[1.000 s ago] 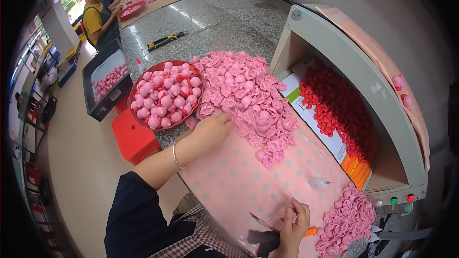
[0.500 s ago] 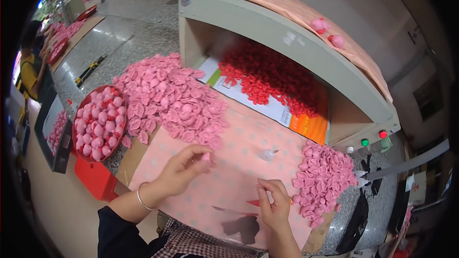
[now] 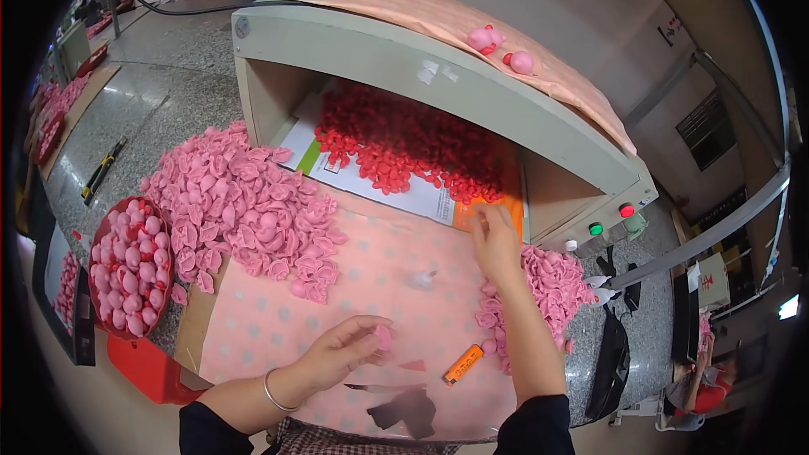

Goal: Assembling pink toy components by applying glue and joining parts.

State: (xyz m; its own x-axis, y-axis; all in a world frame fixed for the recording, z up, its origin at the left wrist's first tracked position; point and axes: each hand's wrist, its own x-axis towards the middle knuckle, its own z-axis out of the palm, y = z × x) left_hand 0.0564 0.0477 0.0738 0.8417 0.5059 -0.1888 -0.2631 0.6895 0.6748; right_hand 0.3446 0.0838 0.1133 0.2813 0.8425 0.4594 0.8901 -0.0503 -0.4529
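Note:
My left hand [image 3: 341,355] pinches a small pink moulded piece [image 3: 383,338] above the dotted pink cloth [image 3: 371,282]. Stretched forward, my right hand [image 3: 495,240] is at the near edge of the heap of small red pieces [image 3: 404,147] inside a grey box-like housing [image 3: 362,44]. Its fingers are drawn together over the orange end of the sheet under that heap; whatever their tips hold is hidden. Beside my right forearm lies a heap of pink pieces [image 3: 552,282]. A larger heap of pink shells [image 3: 244,202] spreads at the left.
At far left stands a red basket [image 3: 94,303] of pink and red balls. On the cloth lie an orange cutter [image 3: 463,365], a dark scrap [image 3: 404,413] and a small clear bottle [image 3: 421,280]. Pink balls [image 3: 521,62] sit atop the housing. A yellow-black tool [image 3: 104,170] lies behind the basket.
My right hand has moved from over the cloth forward to the red heap, uncovering the orange cutter. My left hand, still holding the pink piece, is lower in view. The view has shifted right.

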